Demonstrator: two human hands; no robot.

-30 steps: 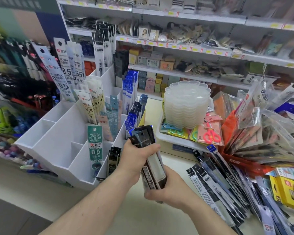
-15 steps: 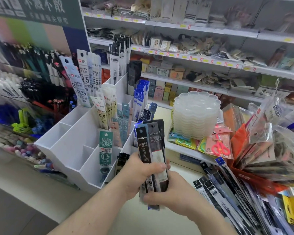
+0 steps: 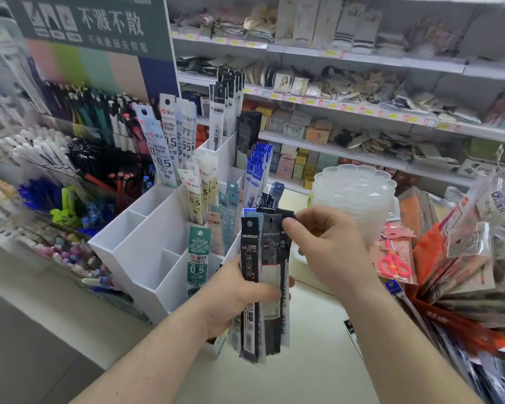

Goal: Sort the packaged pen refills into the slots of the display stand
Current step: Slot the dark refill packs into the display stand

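Your left hand (image 3: 239,293) is curled round the middle of a bundle of packaged pen refills (image 3: 264,284), so that grip is grasping the bundle and holding it upright above the tabletop (image 3: 312,371), just in front of the near right corner of the white display stand (image 3: 146,258). The packets in the bundle are mostly black with white print, and their hang-hole tops fan out slightly at the upper end. Your right hand (image 3: 324,249) is up at that end, its thumb and fingers pinching the top of the rightmost black packet, so that grip is also grasping part of the bundle. The display stand sits toward the left side of the tabletop; its left slots show bare white walls, while the slots toward its middle and back hold upright refill packets, among them a green packet (image 3: 198,258) marked 0.5 in a near slot and blue packets (image 3: 257,167) farther back. Behind your right hand stands a stack of clear plastic trays (image 3: 353,193). Along the right edge of the tabletop lies a loose heap of bagged stationery (image 3: 473,272), with a pair of pink scissors (image 3: 392,262) in a packet beside it.
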